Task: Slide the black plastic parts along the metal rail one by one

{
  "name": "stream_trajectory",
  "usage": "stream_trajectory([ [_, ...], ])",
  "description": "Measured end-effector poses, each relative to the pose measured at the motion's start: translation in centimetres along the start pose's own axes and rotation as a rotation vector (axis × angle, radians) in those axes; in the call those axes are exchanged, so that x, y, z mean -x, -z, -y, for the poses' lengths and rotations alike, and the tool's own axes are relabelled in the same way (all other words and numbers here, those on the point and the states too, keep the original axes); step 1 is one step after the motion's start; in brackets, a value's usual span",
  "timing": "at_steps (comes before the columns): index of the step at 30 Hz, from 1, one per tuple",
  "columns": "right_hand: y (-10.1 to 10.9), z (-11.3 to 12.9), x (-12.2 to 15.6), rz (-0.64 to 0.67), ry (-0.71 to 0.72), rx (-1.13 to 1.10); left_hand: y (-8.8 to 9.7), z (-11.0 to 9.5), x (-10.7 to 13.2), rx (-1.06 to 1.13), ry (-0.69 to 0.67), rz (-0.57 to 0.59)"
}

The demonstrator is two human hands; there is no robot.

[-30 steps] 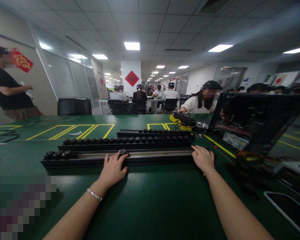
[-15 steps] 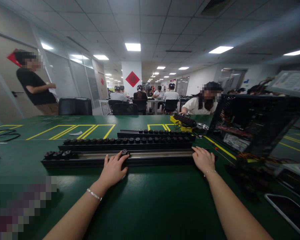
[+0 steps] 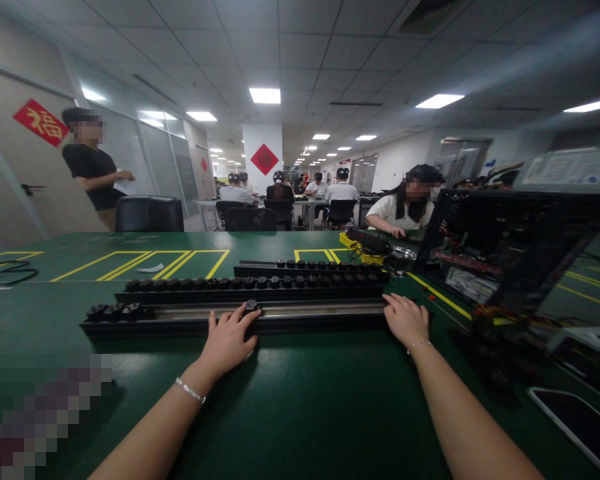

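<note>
A long black rail [image 3: 320,321] with a pale metallic channel lies across the green table before me. Several round black modules [image 3: 114,311] sit grouped at its left end. Farther along, a single round black module [image 3: 251,306] sits on the channel. My left hand [image 3: 230,339] is spread palm down over the rail's front edge. Its index and middle fingertips touch this single module, while the thumb is stretched out along the rail's front side. At the right end, my right hand [image 3: 407,321] rests on the rail with fingers extended; its fingertips touch the end.
Behind lie two more black rails, a long one [image 3: 260,293] filled with modules and a shorter one [image 3: 260,271]. An open computer case [image 3: 505,247] stands at right, near loose cables and a phone [image 3: 575,427]. Yellow trays [image 3: 373,258] and a seated person [image 3: 405,207] are across the table.
Both my hands stay almost in place, with the left fingers still at the single module. The standing person at left has moved rightward. The seated person's hand now shows on the table.
</note>
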State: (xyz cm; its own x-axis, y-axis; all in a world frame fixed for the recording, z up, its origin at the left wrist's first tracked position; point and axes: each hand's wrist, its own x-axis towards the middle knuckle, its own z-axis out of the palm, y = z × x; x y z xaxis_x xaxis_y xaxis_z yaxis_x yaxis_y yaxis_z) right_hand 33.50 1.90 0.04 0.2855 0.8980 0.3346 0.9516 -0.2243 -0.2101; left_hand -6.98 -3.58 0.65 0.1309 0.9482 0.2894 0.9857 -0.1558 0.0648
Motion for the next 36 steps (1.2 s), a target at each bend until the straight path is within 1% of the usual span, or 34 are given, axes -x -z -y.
stream_trajectory([
  [4, 0.1, 0.0, 0.0, 0.017, -0.001, -0.008, -0.3, -1.0, -0.2, 0.0, -0.001, -0.025],
  [8, 0.3, 0.1, 0.0, 0.027, 0.002, -0.011, -0.7, -2.0, -0.1, -0.07, 0.017, -0.097],
  [12, 0.3, 0.1, 0.0, 0.016, 0.001, -0.006, -0.8, -2.0, 0.1, -0.062, -0.015, -0.104],
  [20, 0.0, 0.0, -0.1, -0.001, 0.003, 0.002, -1.0, -1.6, 0.1, -0.014, -0.02, -0.11],
  [26, 0.0, -0.1, 0.0, 0.009, 0.008, -0.007, -0.7, -1.9, -0.2, -0.013, -0.016, -0.088],
  [30, 0.0, 0.0, 0.0, 0.006, 0.004, -0.008, -0.3, -2.4, -0.6, 0.018, 0.008, -0.049],
  [32, 0.0, 0.0, 0.0, 0.01, 0.004, -0.008, -0.4, -2.7, -0.7, 0.027, 0.024, -0.058],
  [36, -0.1, -0.1, 0.0, 0.006, 0.002, -0.003, -1.0, -3.1, -0.4, -0.033, 0.004, -0.137],
])
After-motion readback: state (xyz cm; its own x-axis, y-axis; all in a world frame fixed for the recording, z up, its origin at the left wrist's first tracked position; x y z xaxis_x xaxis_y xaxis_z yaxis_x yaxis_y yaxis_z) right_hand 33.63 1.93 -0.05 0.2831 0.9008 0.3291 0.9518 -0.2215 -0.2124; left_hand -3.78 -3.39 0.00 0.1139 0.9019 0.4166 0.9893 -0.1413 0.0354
